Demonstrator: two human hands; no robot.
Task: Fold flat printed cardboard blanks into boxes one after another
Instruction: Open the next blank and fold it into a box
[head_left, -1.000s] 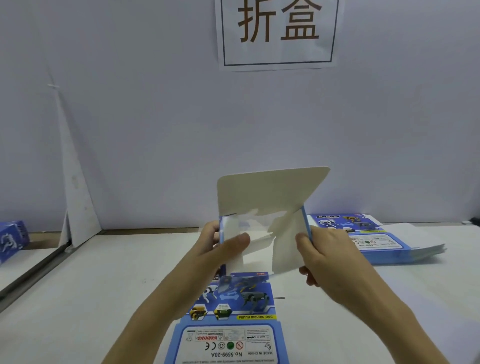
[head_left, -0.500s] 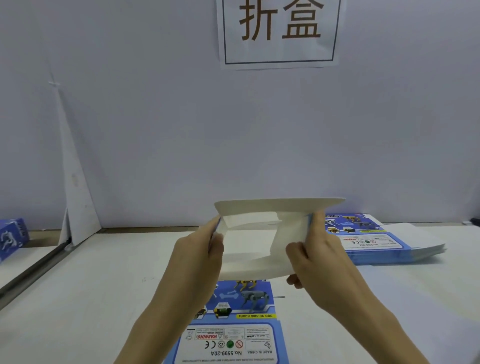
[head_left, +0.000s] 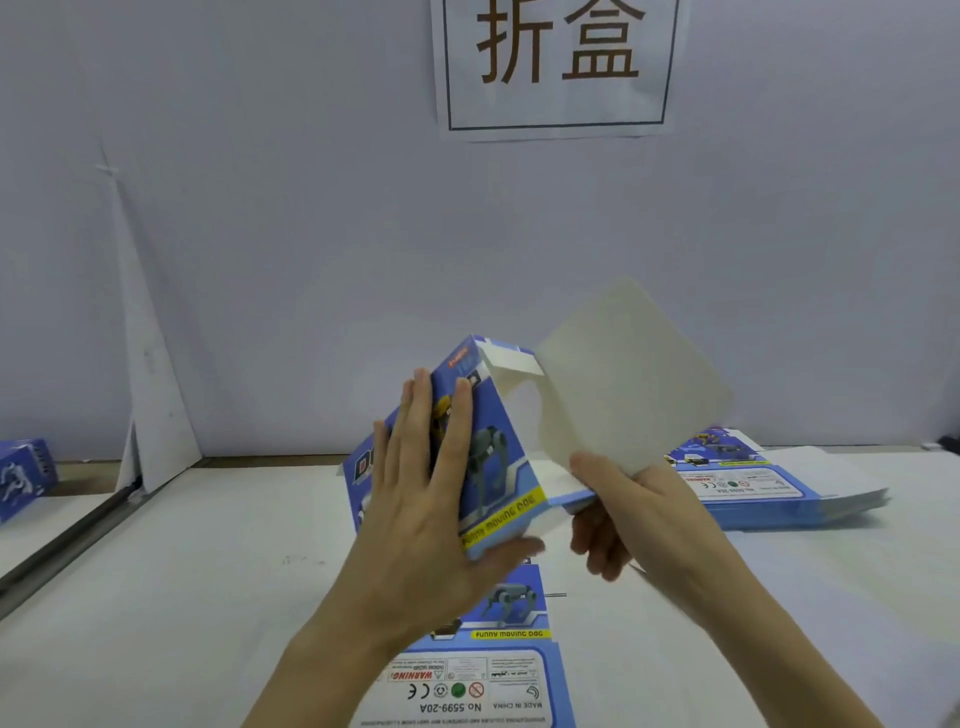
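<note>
Blue printed cardboard: folded box far L. L hand lies flat, fingers straight, pressing the half-made box held above table centre, prob. to square it. Plain white flap stands open, corners rounded. R hand pinches the lower edge, steadying. Flat glossy blanks stacked far R.

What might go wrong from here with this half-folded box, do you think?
The big flap stands open and unsupported, so it may crease off its fold line when tucked. The left hand lies flat on the box; hard pressure could collapse it. The right hand pinches only one lower edge, so the box might twist.
</note>
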